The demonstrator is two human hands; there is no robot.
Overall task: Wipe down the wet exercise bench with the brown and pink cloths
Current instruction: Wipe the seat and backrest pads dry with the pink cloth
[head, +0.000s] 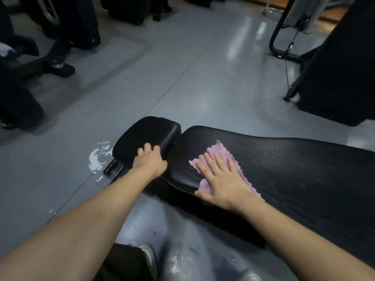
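R hand [223, 179] flat on fuzzy pink cloth [218, 153]

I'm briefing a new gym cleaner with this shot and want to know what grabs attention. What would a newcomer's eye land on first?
First, the pink scalloped-edge cloth, the one bright thing, pressed flat under the right hand on the near end of the long black textured bench pad. Next, the left hand, fingers curled over the near edge of the smaller black seat pad beside it. Then the white scuffed patch on the grey floor left of that pad.

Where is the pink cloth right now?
The pink cloth lies flat on the long bench pad, pressed under the right hand, lower centre of view.
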